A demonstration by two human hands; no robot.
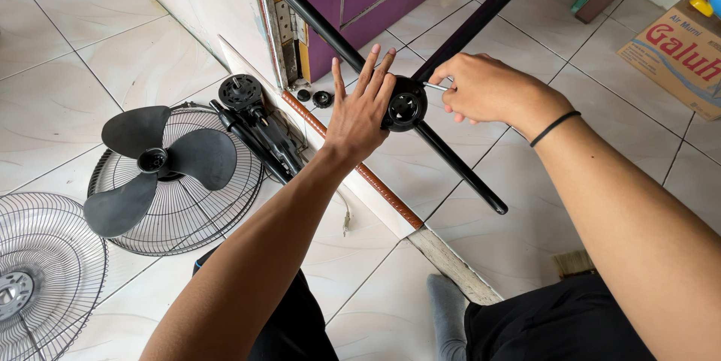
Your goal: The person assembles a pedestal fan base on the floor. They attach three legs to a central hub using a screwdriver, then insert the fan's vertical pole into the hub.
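Head camera looks steeply down, close over the tiled floor (113, 45).

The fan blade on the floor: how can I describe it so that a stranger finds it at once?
Look at the white tiled floor, left of the person's left hand. Two round wire grilles lie there; the fan blade rests on the upper grille. It is the only solid dark piece with three broad paddles.
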